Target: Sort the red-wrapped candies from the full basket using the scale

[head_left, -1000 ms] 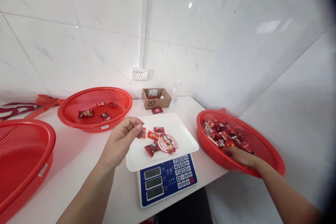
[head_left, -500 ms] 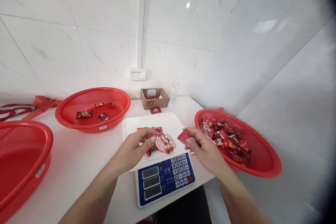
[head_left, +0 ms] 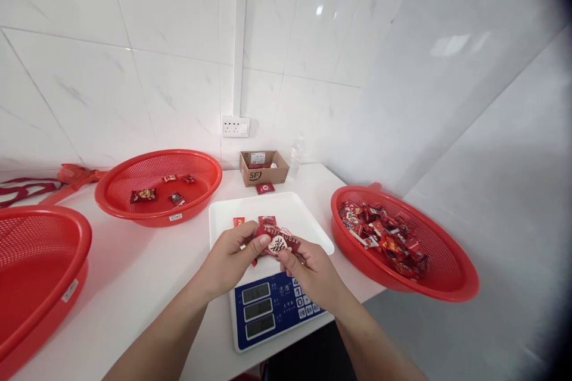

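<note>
A dark red candy packet (head_left: 279, 242), printed "SWEET SUGAR" with a white round patch, is stretched between my two hands above the scale. My left hand (head_left: 235, 259) pinches its left end, thumb on top. My right hand (head_left: 310, 271) grips the right end with its thumb on the front. Behind the packet only a sliver of the cartoon-printed piece shows. Under the hands lies the scale's white tray (head_left: 308, 214), with a small red candy (head_left: 239, 221) and a red packet (head_left: 267, 220) on it. The blue keypad panel (head_left: 286, 289) is partly covered by my right hand.
On the right, a red basket (head_left: 451, 262) holds many red-wrapped candies. Another red basket (head_left: 134, 166) at the back left has several candies, and a third basket (head_left: 67, 232) stands at the near left. A cardboard box (head_left: 266, 175) and clear bottle (head_left: 295, 158) sit by the wall.
My right hand has moved left from beside the right basket with the red packet, meeting my left hand. The packet now covers most of the cartoon-printed piece.
</note>
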`<state>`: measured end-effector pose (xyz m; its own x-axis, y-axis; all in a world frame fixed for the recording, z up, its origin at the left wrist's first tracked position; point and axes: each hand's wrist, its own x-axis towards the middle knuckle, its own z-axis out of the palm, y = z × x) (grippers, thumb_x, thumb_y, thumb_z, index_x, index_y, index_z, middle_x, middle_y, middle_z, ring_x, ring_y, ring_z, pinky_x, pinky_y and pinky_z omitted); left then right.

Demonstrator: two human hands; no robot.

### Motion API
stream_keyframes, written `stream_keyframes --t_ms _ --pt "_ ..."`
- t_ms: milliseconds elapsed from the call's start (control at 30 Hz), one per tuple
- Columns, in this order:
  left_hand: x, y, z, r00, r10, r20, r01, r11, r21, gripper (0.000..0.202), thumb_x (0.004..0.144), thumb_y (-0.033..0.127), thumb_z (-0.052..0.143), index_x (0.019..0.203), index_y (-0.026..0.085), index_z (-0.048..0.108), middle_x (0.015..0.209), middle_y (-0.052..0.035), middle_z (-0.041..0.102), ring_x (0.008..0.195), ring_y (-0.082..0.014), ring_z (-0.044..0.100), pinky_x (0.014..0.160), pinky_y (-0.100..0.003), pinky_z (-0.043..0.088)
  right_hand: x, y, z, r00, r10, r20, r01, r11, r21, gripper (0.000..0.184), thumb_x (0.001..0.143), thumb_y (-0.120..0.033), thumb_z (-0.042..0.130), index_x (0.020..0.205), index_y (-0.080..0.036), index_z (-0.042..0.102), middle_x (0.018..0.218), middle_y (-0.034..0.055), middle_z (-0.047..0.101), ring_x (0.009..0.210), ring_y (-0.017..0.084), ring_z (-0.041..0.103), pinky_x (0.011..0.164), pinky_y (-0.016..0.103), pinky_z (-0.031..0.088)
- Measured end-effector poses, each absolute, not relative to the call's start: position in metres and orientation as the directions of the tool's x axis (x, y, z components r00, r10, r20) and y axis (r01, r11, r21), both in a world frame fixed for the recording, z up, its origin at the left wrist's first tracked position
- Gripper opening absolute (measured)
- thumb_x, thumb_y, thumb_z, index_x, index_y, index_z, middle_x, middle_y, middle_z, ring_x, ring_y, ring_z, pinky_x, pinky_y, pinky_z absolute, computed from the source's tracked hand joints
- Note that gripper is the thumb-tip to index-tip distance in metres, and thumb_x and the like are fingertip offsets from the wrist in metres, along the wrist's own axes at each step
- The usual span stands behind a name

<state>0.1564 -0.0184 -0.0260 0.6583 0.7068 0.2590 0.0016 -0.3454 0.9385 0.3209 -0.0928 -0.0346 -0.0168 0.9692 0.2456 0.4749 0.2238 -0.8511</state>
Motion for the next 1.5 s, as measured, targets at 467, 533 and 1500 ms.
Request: stream_keyframes --t_ms 467,533,1500 --pt "0.157 -0.019 -0.027 0.636 0.717 0.286 0.037 -0.398 0.917 0.038 0.089 0.041 0.043 0.06 0.018 0.047 0.056 0.0042 0.048 0.055 -0.0109 0.044 0.053 -0.022 0.035 0.316 -0.098 -0.036 -0.055 0.969 0.243 0.394 0.244 -0.886 0.039 0.092 -0.048 0.038 0.07 -0.019 0.051 0.061 -0.0014 0.053 0.055 0.011 0.051 0.053 0.021 0.04" --pt "0.157 -0.017 -0.028 0.598 0.748 0.29 0.148 -0.458 0.877 0.038 0.089 0.041 0.043 0.059 0.019 0.046 0.055 0.0042 0.047 0.055 -0.0115 0.044 0.053 -0.022 0.035 0.318 -0.094 -0.038 -0.011 0.966 0.258 0.476 0.232 -0.848 0.038 0.092 -0.046 0.038 0.069 -0.019 0.052 0.061 -0.001 0.054 0.056 0.012 0.051 0.054 0.022 0.039" --pt "0.154 0.006 -0.055 0.69 0.723 -0.035 0.664 -0.613 0.428 0.064 0.086 0.043 0.048 0.143 0.025 0.025 0.151 -0.0123 0.025 0.133 -0.0299 0.035 0.099 -0.042 0.038 0.343 -0.044 -0.077 -0.016 0.996 0.093 0.8 0.068 -0.596 0.053 0.089 -0.039 0.044 0.139 -0.021 0.039 0.148 0.0091 0.031 0.136 0.023 0.025 0.111 0.043 0.023"
